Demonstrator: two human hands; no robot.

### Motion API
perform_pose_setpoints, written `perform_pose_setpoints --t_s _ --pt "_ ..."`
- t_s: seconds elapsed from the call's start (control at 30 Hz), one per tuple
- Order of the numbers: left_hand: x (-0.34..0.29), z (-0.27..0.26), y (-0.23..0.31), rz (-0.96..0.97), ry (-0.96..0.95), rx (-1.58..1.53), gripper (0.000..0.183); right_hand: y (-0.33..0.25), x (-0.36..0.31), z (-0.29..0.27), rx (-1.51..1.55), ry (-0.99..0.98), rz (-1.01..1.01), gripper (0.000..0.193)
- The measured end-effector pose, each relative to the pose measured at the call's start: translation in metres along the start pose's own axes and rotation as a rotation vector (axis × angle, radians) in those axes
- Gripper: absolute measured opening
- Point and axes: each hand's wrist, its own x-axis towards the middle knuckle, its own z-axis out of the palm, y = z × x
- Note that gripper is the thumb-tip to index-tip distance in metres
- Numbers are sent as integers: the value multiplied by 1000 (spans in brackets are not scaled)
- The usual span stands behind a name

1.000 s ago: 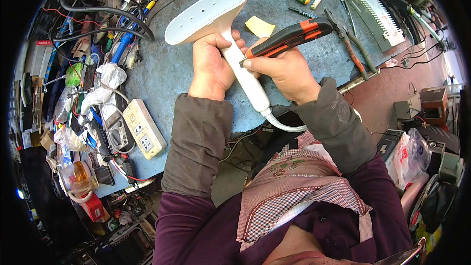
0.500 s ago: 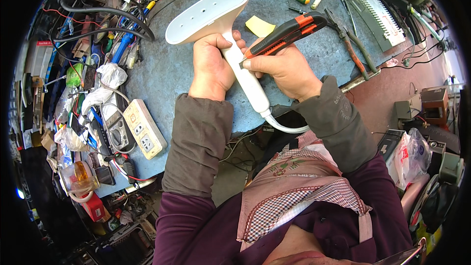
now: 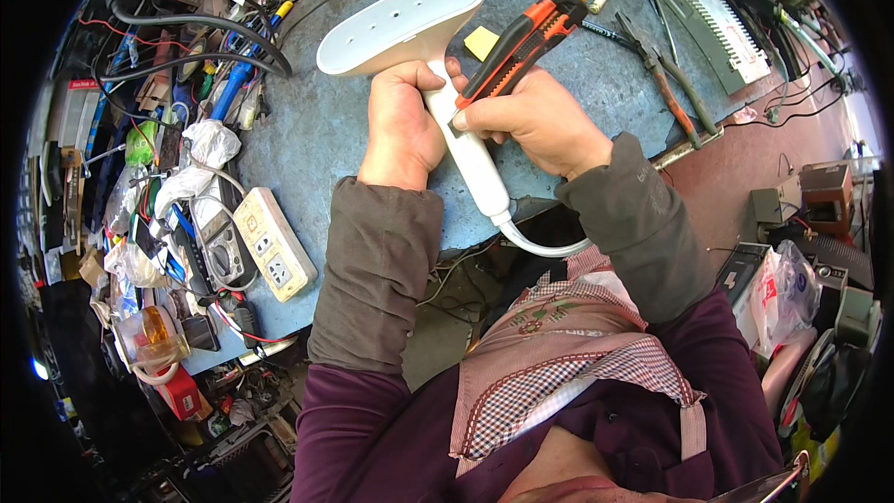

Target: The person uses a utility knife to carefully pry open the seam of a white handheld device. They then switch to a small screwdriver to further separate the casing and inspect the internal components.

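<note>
From the head view, you have the white steamer (image 3: 468, 163) up in front of you, over the near side of the worktop (image 3: 312, 130). Your left hand (image 3: 400, 126) has it, fingers wrapped round the neck just below the oval head (image 3: 400, 23), thumb lying across the front.

Now your right hand (image 3: 549, 126): fingers pinching the knife (image 3: 517, 51) low down, close to its blade end, its body rising away to the upper right.

And here's the relation that counts: the handle lies immediately left of your right fingers, its long axis running from the head down and rightward to the hose (image 3: 545, 246). The knife slants across that line, its lower end meeting the handle below your left hand. So left is nearer the head, right nearer the hose. The blade itself is too small to make out. Beyond the knife, the yellow slip (image 3: 480, 42) lies on the worktop, pliers (image 3: 669, 84) over to the right.
</note>
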Motion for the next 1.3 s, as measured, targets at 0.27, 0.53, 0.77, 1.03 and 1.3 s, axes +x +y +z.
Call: perform_pose_setpoints --t_s 0.27,0.53,0.77,1.03,1.3 --pt "-1 -2 2 -48 -35 -42 47 6 -5 6 133 129 -22 7" --pt "0 -2 0 -28 -4 -34 46 7 -6 9 91 145 -41 4" --pt "-3 2 1 -25 9 -26 45 7 -7 11 73 132 -66 6" --pt "-1 -1 0 -16 -9 -23 44 8 -6 0 53 76 -28 9" --pt "-3 3 -1 -8 9 -21 37 14 -6 3 61 112 -83 6"
